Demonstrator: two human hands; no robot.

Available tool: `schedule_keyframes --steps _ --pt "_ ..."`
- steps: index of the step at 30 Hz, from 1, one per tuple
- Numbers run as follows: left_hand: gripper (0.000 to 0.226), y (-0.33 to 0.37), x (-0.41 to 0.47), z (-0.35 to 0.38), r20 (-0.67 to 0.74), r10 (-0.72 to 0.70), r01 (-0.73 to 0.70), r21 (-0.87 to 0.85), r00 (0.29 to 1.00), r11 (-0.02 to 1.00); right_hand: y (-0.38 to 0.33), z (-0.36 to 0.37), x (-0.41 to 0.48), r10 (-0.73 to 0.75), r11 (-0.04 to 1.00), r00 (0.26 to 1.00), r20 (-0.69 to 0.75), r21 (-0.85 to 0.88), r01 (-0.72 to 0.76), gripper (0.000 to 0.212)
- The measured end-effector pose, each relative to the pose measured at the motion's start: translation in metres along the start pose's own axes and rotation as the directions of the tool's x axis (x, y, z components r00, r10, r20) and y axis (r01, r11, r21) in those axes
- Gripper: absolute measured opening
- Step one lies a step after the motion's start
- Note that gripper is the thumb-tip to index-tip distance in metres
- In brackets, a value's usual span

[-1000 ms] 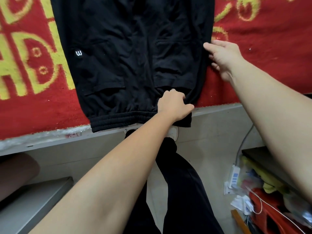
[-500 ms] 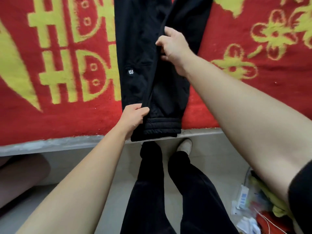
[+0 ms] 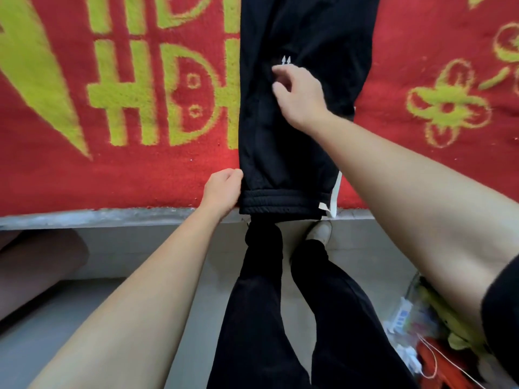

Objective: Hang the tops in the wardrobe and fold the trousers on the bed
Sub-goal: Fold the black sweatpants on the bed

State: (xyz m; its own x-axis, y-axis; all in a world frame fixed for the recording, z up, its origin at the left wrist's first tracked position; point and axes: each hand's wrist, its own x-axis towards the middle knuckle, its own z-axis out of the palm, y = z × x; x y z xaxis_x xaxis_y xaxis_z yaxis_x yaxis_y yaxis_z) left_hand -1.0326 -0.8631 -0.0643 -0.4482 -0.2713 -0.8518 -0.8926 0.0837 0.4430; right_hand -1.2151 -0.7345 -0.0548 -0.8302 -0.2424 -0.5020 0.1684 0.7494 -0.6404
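Black trousers [image 3: 283,141] lie folded lengthwise, one leg over the other, on the red and yellow bed cover [image 3: 112,169]. Their ribbed waistband sits at the bed's near edge, with a white drawstring [image 3: 335,197] hanging at its right corner. My left hand [image 3: 223,190] grips the waistband's left corner with curled fingers. My right hand [image 3: 299,95] rests on the upper layer of the fabric, fingers loosely bent, just below a small white logo. The trouser legs run out of view at the top.
The bed's grey edge [image 3: 112,217] runs across the view. I stand close to it, my own black-trousered legs [image 3: 280,318] and a white shoe [image 3: 320,231] below. A pile of bags and clutter [image 3: 427,341] lies on the floor at the lower right.
The trousers went from lying spread flat to folded in half lengthwise. My left hand moved left along the waistband; my right hand carried the right side across and now rests on top.
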Motion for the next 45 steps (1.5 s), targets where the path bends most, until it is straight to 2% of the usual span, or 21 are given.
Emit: schedule_keyframes --steps 2,3,5,7,9,11,13,15,17,19,21,23,25,28,33,36,38,40,42,45 --pt "0.029 0.002 -0.007 0.003 0.018 -0.004 0.004 0.015 1.0 1.0 0.017 -0.013 -0.026 -0.086 0.99 0.972 -0.219 -0.125 0.06 0.038" --pt "0.032 0.001 -0.011 0.005 0.022 0.022 -0.024 0.067 1.0 0.997 0.027 -0.017 -0.041 -0.086 0.988 0.944 -0.318 -0.147 0.041 0.038" --pt "0.034 -0.002 -0.019 0.012 0.035 0.069 -0.074 0.15 0.997 0.986 0.049 -0.019 -0.071 0.027 0.977 0.888 -0.459 -0.175 -0.121 0.045" --pt "0.028 -0.004 -0.02 0.021 0.041 0.066 -0.07 0.106 0.997 0.992 0.073 -0.014 -0.096 0.268 0.916 0.868 -0.418 -0.169 -0.365 0.057" --pt "0.017 -0.005 -0.018 0.026 0.054 0.052 -0.055 0.059 0.997 0.997 0.098 -0.005 -0.115 0.451 0.844 0.857 -0.248 -0.194 -0.5 0.056" --pt "0.008 -0.009 -0.015 0.026 0.094 0.041 -0.046 0.045 0.995 0.998 0.118 0.004 -0.129 0.447 0.862 0.867 -0.22 -0.156 -0.483 0.046" --pt "0.015 -0.016 -0.012 0.024 0.111 0.036 -0.042 0.055 0.993 0.998 0.127 0.009 -0.136 0.418 0.883 0.863 -0.283 -0.096 -0.459 0.039" --pt "0.021 -0.02 -0.011 0.023 0.091 0.037 -0.044 0.081 0.995 0.996 0.128 0.01 -0.134 0.43 0.867 0.865 -0.259 -0.149 -0.475 0.044" --pt "0.024 -0.019 -0.009 0.024 0.102 0.017 -0.028 0.104 0.995 0.994 0.127 0.007 -0.127 0.438 0.833 0.877 -0.197 -0.278 -0.478 0.048" --pt "0.029 -0.01 -0.005 0.024 0.122 -0.014 -0.008 0.175 0.992 0.984 0.12 -0.002 -0.117 0.416 0.819 0.894 -0.166 -0.36 -0.447 0.042" --pt "0.036 0.005 -0.003 0.021 0.113 -0.026 -0.023 0.415 0.993 0.91 0.108 -0.016 -0.11 0.365 0.841 0.916 -0.165 -0.364 -0.4 0.041" --pt "0.049 0.026 -0.005 0.018 0.015 0.034 -0.036 0.611 0.999 0.791 0.097 -0.032 -0.104 0.275 0.884 0.947 -0.166 -0.343 -0.317 0.061" --pt "0.059 0.051 -0.009 0.014 -0.125 0.127 -0.02 0.63 0.984 0.776 0.089 -0.051 -0.093 0.15 0.913 0.977 -0.148 -0.358 -0.195 0.071" --pt "0.07 0.093 0.002 0.013 -0.235 0.294 -0.083 0.634 0.926 0.769 0.078 -0.079 -0.064 -0.014 0.884 0.988 -0.151 -0.463 -0.058 0.068" --pt "0.076 0.173 0.057 0.02 -0.184 0.508 -0.247 0.704 0.842 0.666 0.066 -0.111 0.014 -0.224 0.8 0.968 -0.117 -0.589 0.114 0.059" --pt "0.073 0.223 0.106 0.027 -0.142 0.554 -0.256 0.775 0.82 0.578 0.062 -0.127 0.075 -0.319 0.746 0.941 -0.114 -0.643 0.175 0.059" --pt "0.071 0.24 0.128 0.029 -0.116 0.503 -0.218 0.802 0.856 0.557 0.065 -0.133 0.101 -0.335 0.698 0.941 -0.058 -0.686 0.206 0.062" --pt "0.068 0.248 0.146 0.037 -0.111 0.448 -0.154 0.844 0.887 0.514 0.078 -0.14 0.125 -0.261 0.674 0.964 0.051 -0.705 0.22 0.064" --pt "0.068 0.248 0.152 0.041 -0.133 0.445 -0.1 0.881 0.886 0.463 0.092 -0.139 0.135 -0.189 0.688 0.973 0.134 -0.689 0.228 0.065" --pt "0.069 0.253 0.153 0.036 -0.135 0.428 -0.07 0.9 0.894 0.43 0.095 -0.136 0.142 -0.169 0.726 0.971 0.172 -0.645 0.24 0.066"
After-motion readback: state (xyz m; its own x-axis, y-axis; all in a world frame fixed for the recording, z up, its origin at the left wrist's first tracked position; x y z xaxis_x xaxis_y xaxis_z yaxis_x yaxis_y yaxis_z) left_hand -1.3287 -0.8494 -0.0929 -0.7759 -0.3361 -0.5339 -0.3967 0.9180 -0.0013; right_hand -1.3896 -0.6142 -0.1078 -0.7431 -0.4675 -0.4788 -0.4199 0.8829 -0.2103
